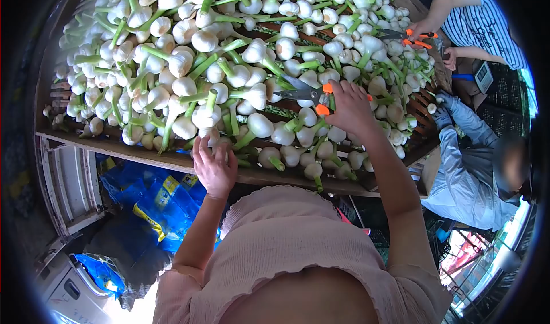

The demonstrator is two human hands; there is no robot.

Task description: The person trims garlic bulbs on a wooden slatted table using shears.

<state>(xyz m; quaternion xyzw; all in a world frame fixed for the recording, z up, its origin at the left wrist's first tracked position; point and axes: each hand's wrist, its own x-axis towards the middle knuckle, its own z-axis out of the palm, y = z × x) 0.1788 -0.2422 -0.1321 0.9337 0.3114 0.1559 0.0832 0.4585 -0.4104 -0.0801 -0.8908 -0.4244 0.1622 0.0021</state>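
Observation:
Garlic bulbs (260, 125) with green stems lie heaped across a slatted wooden table (120, 150). My right hand (350, 107) grips a pair of orange-handled scissors (306, 94) above the heap, blades parted and pointing left among the stems. At the table's near edge, my left hand (214, 166) has its fingers curled around a garlic bulb (209, 135), which they partly cover. Just beyond those fingers sits another bulb (206, 117) with a short cut stem pointing up.
At the far right, a person in a striped shirt (484, 18) holds orange-handled scissors (415, 38) over the garlic. Another person in a grey-blue jacket (467, 169) reaches to the table's right end. Blue bags (166, 198) lie below left, beside a white metal frame (71, 186).

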